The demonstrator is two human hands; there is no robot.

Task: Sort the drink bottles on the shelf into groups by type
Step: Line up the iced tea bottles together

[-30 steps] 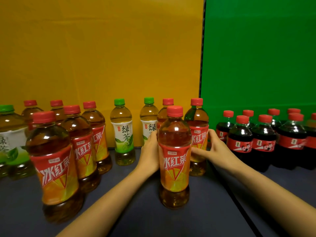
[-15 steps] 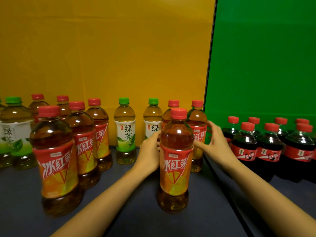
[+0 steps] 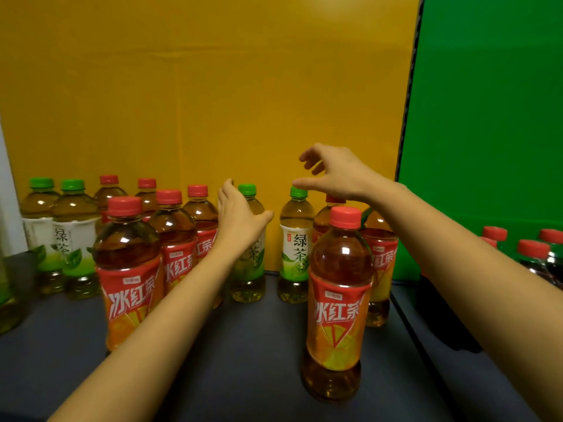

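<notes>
Two green tea bottles with green caps stand at the back, one (image 3: 248, 263) behind my left hand and one (image 3: 295, 248) to its right. My left hand (image 3: 240, 220) is open in front of the first, fingers spread; contact is unclear. My right hand (image 3: 332, 172) hovers above the second bottle's cap, fingers loosely curled, thumb near the cap, holding nothing. A red-capped iced tea bottle (image 3: 338, 303) stands in front at centre right, with two more (image 3: 377, 263) behind it. Several iced tea bottles (image 3: 131, 269) cluster at left.
Two more green tea bottles (image 3: 70, 236) stand at far left. Dark cola bottles (image 3: 533, 254) with red caps sit at right before the green backdrop (image 3: 487, 117). A yellow backdrop (image 3: 198, 86) closes the rear. A black divider (image 3: 426, 345) splits the dark shelf (image 3: 249, 360).
Both hands left the rear iced tea bottles and rose. The left hand moved left to a green tea bottle, the right hand lifted above the other one's cap. The view shifted left.
</notes>
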